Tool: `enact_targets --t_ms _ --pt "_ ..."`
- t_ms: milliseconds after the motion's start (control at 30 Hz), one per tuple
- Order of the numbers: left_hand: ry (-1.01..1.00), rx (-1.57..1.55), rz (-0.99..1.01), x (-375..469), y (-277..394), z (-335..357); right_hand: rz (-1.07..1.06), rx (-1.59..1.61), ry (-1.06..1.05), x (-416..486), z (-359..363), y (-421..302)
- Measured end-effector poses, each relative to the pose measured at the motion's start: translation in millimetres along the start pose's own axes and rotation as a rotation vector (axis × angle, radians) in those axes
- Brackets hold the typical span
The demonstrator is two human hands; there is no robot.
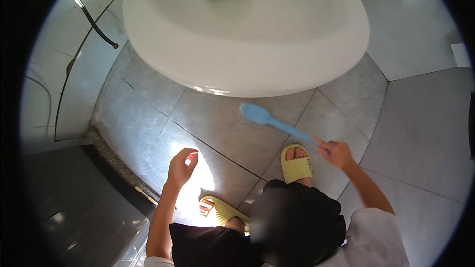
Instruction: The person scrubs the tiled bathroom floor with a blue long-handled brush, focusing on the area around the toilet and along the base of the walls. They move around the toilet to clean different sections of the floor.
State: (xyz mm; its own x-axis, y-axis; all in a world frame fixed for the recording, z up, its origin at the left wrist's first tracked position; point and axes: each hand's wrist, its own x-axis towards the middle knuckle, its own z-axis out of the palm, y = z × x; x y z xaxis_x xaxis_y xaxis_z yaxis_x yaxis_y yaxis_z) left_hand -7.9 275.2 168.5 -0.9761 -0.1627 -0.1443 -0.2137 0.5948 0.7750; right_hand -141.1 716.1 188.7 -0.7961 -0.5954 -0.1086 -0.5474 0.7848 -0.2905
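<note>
My right hand (336, 152) grips the end of the handle of a light-blue long-handled brush (256, 114). The brush slants up and to the left over the floor, its broad head just short of the toilet's front rim; motion blurs it slightly, and its bristle side is mostly hidden. Ahead of me is a white ceramic toilet bowl (245, 59) with its inside exposed and water at the drain opening. Lower left, my left hand (182, 167) hangs in bright light with loosely curled fingers, a gap before the thumb and nothing visible in it.
Grey tiles (230, 133) cover the floor beneath yellow slippers (297, 163) on my feet. A thin dark hose (94, 24) juts from the left wall. A dark glossy surface (81, 204) stands lower left, beside a small toothbrush-like object (146, 194). Grey wall panels (419, 129) rise at right.
</note>
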Motion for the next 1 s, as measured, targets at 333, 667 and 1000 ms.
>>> enact_targets --t_ms 333,667,1000 --pt "-0.230 0.339 0.170 34.7 72.2 -5.7 -0.323 -0.048 -0.026 103.6 22.2 32.3" --pt "0.465 0.387 -0.038 67.5 129.6 -112.7 -0.275 -0.045 -0.131 86.7 -40.8 166.3" --pt "0.722 -0.388 -0.036 98.2 177.6 -81.6 0.499 1.283 -0.190 26.2 35.7 94.9"
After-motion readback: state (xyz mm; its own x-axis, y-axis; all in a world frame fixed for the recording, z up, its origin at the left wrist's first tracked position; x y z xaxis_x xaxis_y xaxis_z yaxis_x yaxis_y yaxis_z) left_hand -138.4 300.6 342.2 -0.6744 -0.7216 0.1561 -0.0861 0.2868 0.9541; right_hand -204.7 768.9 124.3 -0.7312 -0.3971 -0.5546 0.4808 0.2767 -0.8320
